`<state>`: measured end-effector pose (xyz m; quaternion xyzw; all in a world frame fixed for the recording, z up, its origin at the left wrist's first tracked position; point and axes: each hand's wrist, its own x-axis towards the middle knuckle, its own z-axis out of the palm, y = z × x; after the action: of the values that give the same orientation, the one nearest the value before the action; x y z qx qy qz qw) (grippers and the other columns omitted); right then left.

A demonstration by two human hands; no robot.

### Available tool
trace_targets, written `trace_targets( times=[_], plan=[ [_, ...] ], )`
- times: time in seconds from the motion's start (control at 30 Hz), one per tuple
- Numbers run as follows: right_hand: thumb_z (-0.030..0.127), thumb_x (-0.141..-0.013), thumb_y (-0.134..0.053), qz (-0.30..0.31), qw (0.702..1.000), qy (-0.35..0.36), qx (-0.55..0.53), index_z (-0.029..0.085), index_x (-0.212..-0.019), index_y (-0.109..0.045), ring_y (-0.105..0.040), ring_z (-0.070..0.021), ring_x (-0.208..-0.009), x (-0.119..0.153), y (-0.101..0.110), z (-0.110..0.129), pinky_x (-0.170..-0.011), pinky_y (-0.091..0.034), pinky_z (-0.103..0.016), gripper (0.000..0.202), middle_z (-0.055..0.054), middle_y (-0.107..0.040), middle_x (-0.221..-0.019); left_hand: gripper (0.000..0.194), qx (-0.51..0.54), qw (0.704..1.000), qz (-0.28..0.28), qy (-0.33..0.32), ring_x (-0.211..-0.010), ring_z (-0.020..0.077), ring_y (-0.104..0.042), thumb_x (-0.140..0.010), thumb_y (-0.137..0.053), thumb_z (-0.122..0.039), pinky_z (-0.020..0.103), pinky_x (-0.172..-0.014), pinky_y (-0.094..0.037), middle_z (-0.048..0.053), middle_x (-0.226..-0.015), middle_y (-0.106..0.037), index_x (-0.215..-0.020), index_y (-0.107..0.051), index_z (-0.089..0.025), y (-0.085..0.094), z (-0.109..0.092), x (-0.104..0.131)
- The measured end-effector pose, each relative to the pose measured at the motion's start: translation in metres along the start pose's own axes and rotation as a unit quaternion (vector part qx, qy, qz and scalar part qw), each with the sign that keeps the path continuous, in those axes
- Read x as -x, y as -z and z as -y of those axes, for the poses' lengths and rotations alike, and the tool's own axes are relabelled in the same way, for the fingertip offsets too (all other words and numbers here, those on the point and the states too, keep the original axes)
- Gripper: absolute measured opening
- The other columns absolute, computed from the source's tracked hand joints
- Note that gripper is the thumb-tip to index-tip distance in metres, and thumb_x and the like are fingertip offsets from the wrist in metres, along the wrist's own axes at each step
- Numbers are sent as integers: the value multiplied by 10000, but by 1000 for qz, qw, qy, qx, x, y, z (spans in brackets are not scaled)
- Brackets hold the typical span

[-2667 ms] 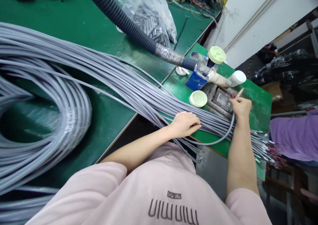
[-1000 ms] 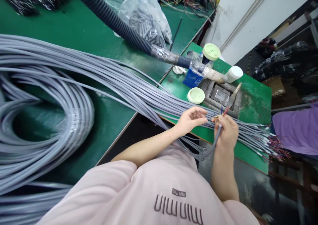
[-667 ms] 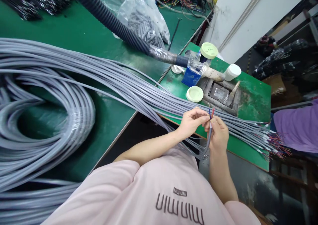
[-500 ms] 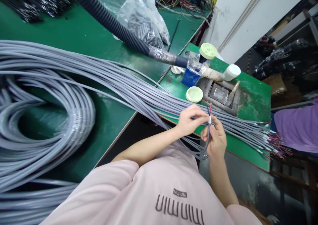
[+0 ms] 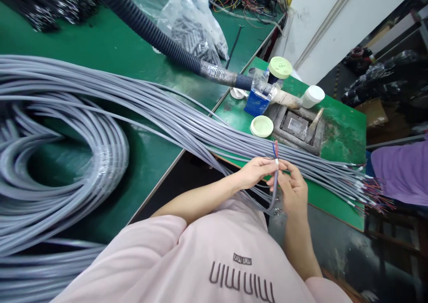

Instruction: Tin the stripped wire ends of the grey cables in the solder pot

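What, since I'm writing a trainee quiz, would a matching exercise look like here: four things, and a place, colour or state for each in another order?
1. Hose
2. Box by the hose's end
3. Plastic bag
4. Single raised cable

A. Where the left hand and right hand meet
B. Clear, with grey pieces inside
C. Mostly dark and ribbed
D. Blue

Pairs: 1-C, 2-D, 3-B, 4-A

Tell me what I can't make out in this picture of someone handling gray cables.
1. Head view: part of the fingers of the right hand, hidden behind the held gray cable.
2. Head view: tips of its colored wires, too small to tell whether they are bare.
3. Head view: left part of the cable coil, cut off by the left edge.
4. Head view: upper end of the black hose, cut off by the top edge.
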<state>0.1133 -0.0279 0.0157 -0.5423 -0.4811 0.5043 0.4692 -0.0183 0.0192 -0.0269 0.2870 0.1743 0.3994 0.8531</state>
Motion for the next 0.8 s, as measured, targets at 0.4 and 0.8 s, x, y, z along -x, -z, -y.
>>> trace_targets(
  times=[0.4, 0.8],
  plan=[
    [331, -744, -716, 68, 997, -18, -11, 193, -713, -738, -435, -82, -392, -32, 3, 27, -384, -337, -214, 143, 46, -500, -468, 408, -36, 989, 124, 76, -641, 149, -608, -680, -788, -497, 299, -693, -477, 68, -640, -654, -814, -742, -115, 4, -1, 16],
    [282, -783, -667, -42, 995, 88, 10, 190, -658, -709, -366, -68, -433, -44, 14, 21, -438, -270, -226, 161, 48, -447, -476, 396, -50, 995, 85, 26, -648, 149, -585, -667, -797, -488, 294, -674, -451, 64, -621, -622, -733, -720, -106, 14, 2, 21]
  ],
)
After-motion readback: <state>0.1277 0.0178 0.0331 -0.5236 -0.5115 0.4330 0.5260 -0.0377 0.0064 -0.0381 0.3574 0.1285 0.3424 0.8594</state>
